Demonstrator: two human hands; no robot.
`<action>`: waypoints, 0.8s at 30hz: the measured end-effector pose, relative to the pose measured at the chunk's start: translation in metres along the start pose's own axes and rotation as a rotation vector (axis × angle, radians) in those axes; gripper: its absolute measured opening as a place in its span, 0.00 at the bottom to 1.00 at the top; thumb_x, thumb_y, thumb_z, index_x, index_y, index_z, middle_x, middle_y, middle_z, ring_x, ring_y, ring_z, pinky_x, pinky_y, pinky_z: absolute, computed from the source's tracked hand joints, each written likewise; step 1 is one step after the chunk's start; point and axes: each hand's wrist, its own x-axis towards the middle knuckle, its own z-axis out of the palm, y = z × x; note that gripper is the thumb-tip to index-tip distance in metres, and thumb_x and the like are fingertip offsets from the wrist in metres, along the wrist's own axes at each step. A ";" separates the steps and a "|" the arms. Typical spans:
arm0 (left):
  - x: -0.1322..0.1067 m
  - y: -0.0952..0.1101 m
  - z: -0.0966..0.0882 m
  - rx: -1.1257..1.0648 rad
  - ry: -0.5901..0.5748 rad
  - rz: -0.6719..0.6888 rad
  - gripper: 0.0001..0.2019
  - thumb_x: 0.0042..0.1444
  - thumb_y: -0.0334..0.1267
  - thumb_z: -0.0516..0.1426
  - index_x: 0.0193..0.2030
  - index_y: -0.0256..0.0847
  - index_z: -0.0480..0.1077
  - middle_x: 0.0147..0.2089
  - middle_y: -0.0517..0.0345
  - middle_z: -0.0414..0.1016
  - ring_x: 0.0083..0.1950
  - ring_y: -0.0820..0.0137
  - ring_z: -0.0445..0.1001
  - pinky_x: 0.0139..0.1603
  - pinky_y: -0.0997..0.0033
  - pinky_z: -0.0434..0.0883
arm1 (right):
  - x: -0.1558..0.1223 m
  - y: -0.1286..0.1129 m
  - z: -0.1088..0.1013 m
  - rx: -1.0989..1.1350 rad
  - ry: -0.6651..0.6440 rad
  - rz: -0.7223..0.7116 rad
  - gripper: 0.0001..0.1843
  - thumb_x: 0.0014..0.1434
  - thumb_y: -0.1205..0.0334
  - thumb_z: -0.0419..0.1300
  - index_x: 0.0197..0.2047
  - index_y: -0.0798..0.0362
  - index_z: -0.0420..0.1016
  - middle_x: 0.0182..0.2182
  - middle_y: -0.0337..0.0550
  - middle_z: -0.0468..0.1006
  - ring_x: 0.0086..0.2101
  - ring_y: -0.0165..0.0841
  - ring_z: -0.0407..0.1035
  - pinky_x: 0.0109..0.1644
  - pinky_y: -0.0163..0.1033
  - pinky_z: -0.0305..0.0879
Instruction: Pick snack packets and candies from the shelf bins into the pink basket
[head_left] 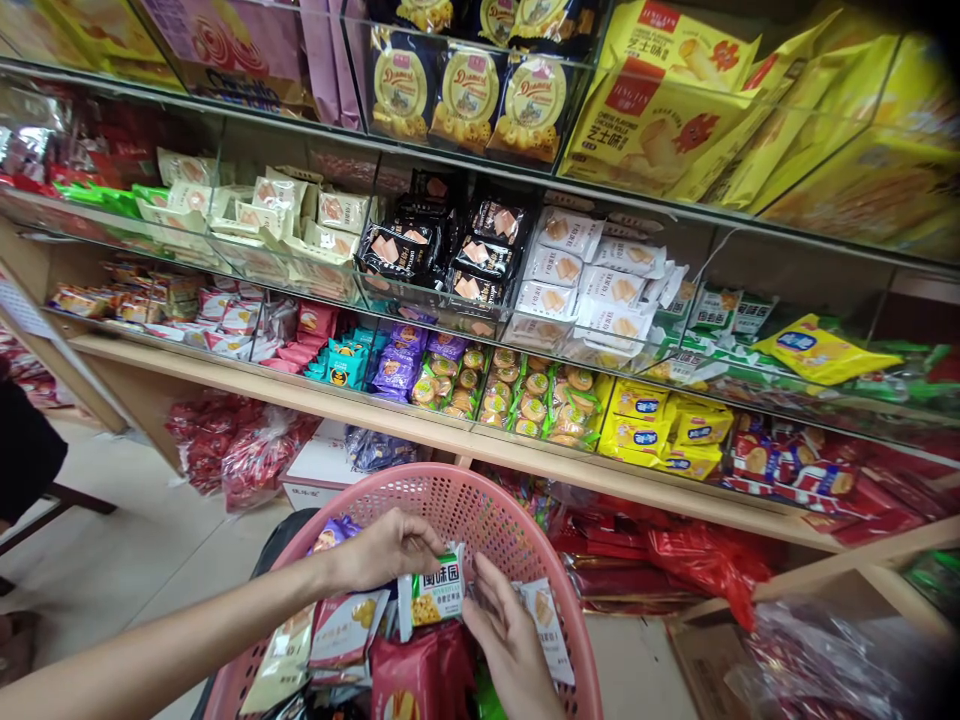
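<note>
A small white and green snack packet [433, 590] with Chinese lettering is upright over a pink plastic basket [544, 545]. My left hand [386, 550] reaches in from the left, its curled fingers pinching the packet near its top edge. From the lower right, my right hand [514, 640] has its thumb and fingers closed at the packet's right edge. Under the hands lie a red snack packet [412, 670], a white and red packet [346, 632], a cream packet [281, 660] and a purple packet [335, 533]. A white packet [551, 625] rests against the basket's right side.
Clear-fronted shelves ahead hold black packets [484, 250], white packets [585, 285] and yellow packets [637, 430]. One yellow packet [825, 350] lies loose across a divider. Red bags [247, 440] sit below the lowest shelf, and a cardboard box [705, 660] stands at right.
</note>
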 end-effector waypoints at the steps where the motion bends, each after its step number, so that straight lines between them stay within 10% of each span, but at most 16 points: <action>1: -0.001 0.000 0.000 0.006 -0.005 0.000 0.14 0.43 0.44 0.63 0.33 0.36 0.73 0.29 0.60 0.77 0.31 0.73 0.71 0.37 0.72 0.67 | -0.001 0.001 0.002 -0.010 -0.030 0.002 0.31 0.51 0.50 0.63 0.57 0.51 0.66 0.59 0.47 0.66 0.59 0.39 0.58 0.62 0.44 0.54; 15: -0.002 0.010 -0.010 0.320 0.025 0.117 0.21 0.56 0.53 0.52 0.29 0.36 0.74 0.29 0.58 0.73 0.30 0.71 0.67 0.32 0.74 0.63 | -0.017 0.004 0.023 -0.180 0.019 -0.027 0.39 0.49 0.41 0.61 0.61 0.50 0.62 0.59 0.44 0.65 0.62 0.41 0.51 0.65 0.45 0.44; 21: 0.034 0.002 -0.020 0.289 -0.123 -0.278 0.38 0.53 0.68 0.43 0.57 0.39 0.66 0.62 0.48 0.64 0.61 0.59 0.62 0.57 0.65 0.60 | -0.012 -0.001 0.029 -0.209 0.080 0.017 0.42 0.47 0.40 0.61 0.61 0.53 0.62 0.61 0.48 0.62 0.63 0.41 0.47 0.66 0.45 0.38; 24: 0.054 -0.006 -0.012 0.326 -0.268 -0.367 0.41 0.50 0.70 0.42 0.56 0.39 0.68 0.61 0.45 0.66 0.61 0.57 0.64 0.57 0.59 0.61 | -0.007 0.000 0.033 -0.220 0.073 0.023 0.42 0.48 0.39 0.60 0.61 0.53 0.61 0.61 0.49 0.62 0.63 0.41 0.48 0.66 0.45 0.37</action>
